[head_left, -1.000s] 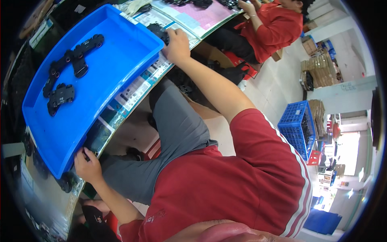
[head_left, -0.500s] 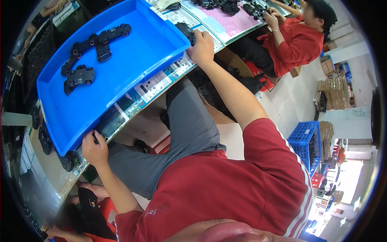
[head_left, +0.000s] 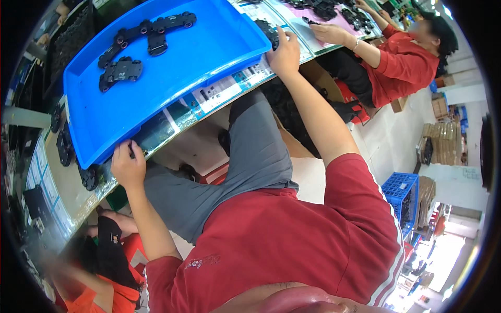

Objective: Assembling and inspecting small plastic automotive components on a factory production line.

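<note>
My left hand (head_left: 129,166) is at the near left corner of the blue tray (head_left: 172,96), fingers curled around a small dark thing that they mostly hide. At the tray's right end, my right hand (head_left: 285,56) has its fingers bent against a black toy car chassis (head_left: 267,33), which lies outside the tray wall. Inside the tray, several black toy car chassis lie joined or touching in a crooked row: one at the upper right (head_left: 175,22), another below it (head_left: 157,43), and one nearer to me (head_left: 124,70).
More black chassis (head_left: 87,177) lie on the table left of the tray. To the right, a co-worker in red (head_left: 404,65) sits beside a pink mat (head_left: 334,23) with black parts. Another person in orange (head_left: 107,295) is at lower left. A blue crate (head_left: 401,195) stands behind on the right.
The whole view has shifted, so the tray and my hands appear farther right and slightly higher. Both hands keep their places by the tray. The co-worker's hand has reached out over the table.
</note>
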A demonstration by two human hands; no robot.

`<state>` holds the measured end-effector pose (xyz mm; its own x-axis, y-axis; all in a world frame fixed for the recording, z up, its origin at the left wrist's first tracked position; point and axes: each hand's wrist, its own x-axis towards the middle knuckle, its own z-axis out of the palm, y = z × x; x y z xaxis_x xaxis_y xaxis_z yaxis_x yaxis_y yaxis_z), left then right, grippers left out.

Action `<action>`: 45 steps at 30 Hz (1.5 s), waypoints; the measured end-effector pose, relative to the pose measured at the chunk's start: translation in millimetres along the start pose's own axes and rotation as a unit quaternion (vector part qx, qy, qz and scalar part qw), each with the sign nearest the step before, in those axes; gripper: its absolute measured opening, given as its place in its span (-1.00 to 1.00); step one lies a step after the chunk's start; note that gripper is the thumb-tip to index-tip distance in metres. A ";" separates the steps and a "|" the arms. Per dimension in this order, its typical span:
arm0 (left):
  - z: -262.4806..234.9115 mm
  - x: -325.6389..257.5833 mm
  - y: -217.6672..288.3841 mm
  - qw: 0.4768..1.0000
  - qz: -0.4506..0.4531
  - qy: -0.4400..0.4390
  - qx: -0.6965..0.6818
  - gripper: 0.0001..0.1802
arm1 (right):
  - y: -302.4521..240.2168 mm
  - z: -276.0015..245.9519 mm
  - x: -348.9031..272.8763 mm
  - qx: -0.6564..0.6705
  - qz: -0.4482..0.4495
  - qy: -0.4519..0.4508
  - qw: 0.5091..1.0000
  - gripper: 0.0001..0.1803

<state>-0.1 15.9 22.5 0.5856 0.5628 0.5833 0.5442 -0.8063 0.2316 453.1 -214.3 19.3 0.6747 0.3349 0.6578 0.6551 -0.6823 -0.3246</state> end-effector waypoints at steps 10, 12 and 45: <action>-3.7 0.3 -0.5 1.000 -0.014 -0.010 -0.018 -0.91 | 35.4 -9.7 6.9 0.087 -0.039 -0.031 0.995 -0.46; -5.1 0.2 0.0 1.000 -0.020 -0.009 -0.020 -0.91 | 53.7 -19.6 16.1 0.092 -0.054 -0.005 0.994 -0.47; 3.6 -0.1 -1.2 1.000 -0.028 0.004 0.004 -0.92 | 215.6 -63.5 129.4 -0.014 -0.173 -0.271 0.947 -0.41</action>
<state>1.3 17.5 19.4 0.5501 0.6050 0.5756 0.5805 -0.7725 0.2572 660.1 -359.3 77.6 0.5022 0.8202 0.2740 0.8644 -0.4854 -0.1313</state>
